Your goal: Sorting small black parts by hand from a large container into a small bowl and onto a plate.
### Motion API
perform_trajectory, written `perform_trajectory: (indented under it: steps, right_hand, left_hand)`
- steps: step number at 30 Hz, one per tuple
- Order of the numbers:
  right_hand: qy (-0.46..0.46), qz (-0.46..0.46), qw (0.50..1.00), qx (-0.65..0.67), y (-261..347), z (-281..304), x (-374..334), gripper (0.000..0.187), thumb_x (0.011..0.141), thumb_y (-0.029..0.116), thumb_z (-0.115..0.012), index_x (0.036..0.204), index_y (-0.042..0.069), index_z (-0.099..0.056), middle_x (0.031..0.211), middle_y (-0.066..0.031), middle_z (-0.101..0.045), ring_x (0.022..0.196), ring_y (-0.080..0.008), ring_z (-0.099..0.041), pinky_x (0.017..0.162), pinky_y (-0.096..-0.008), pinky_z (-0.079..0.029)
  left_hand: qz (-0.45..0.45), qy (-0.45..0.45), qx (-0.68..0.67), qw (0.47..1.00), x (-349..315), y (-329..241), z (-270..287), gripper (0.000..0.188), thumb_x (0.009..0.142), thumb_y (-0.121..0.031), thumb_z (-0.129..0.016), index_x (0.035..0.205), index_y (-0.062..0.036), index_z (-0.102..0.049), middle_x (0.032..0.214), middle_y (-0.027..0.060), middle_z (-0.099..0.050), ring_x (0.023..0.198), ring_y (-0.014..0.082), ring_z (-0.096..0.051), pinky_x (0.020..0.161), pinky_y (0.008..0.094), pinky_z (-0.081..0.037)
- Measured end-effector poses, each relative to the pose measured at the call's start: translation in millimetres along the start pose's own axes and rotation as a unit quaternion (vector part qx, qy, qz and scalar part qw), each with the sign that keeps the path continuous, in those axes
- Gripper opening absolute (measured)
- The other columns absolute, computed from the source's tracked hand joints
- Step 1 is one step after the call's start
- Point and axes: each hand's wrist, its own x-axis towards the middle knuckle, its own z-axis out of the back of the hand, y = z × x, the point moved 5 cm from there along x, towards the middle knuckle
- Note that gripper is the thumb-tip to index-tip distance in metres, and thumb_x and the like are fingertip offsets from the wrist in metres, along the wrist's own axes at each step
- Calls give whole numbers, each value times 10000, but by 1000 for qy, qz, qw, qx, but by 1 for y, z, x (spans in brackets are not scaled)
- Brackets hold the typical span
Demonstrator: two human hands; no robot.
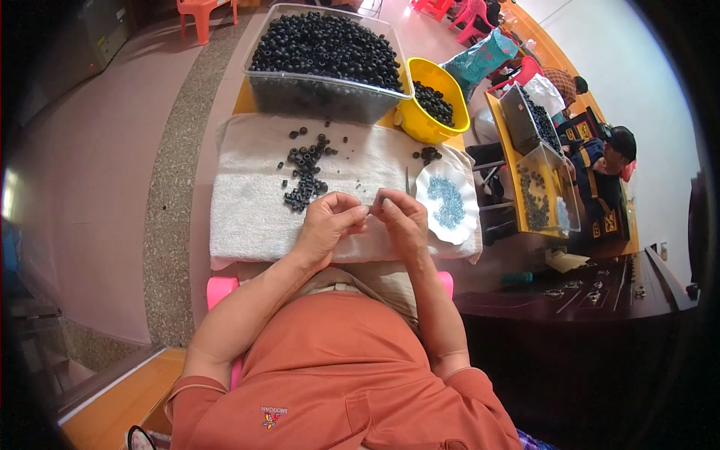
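Both of my hands meet over the front of a white towel (247, 217). My left hand (332, 225) is closed in a pinch, thumb against forefinger, at a tiny thing that I cannot make out. Close beside it, my right hand (403, 219) also pinches; a small dark bit seems to show at its fingertips, too little to name. Just beyond my left hand lies a loose heap of small black ring-like parts (306, 169). To the right of my right hand, a white scalloped plate (466, 196) holds many tiny pale-blue clear pieces (448, 202).
A clear plastic bin (322, 97) full of black parts stands behind the towel, beside a yellow basin (427, 133) with more. A thin tool (407, 180) lies near the plate. At right, a person (611, 154) sits by another table with clear bins (551, 191).
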Motion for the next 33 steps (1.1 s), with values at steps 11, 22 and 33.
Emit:
perform_trajectory:
  steps: [11,22,33]
  right_hand:
    - [37,-3,994,-101,8,-7,-1,218,960,123,-607,1112,-25,-657,1071,-60,-614,948,-151,-637,860,-281,-537]
    - [96,-91,987,-91,14,-4,2,150,940,106,-629,1019,-20,-642,936,-83,-676,857,-176,-669,810,-315,-557]
    - [121,-119,979,-112,23,-7,3,166,936,129,-644,1008,-20,-656,927,-62,-676,860,-141,-657,800,-279,-542]
  left_hand:
    - [-2,6,4,1000,-1,-2,-1,116,877,-97,-699,949,-55,-618,858,27,-647,762,110,-632,729,266,-553]
    - [-3,7,24,1000,0,1,-1,117,869,-87,-704,938,-53,-617,858,37,-656,755,116,-639,706,259,-552]
    - [-16,36,81,996,2,3,-1,139,869,-68,-704,960,-23,-610,885,54,-668,772,117,-652,699,250,-558]
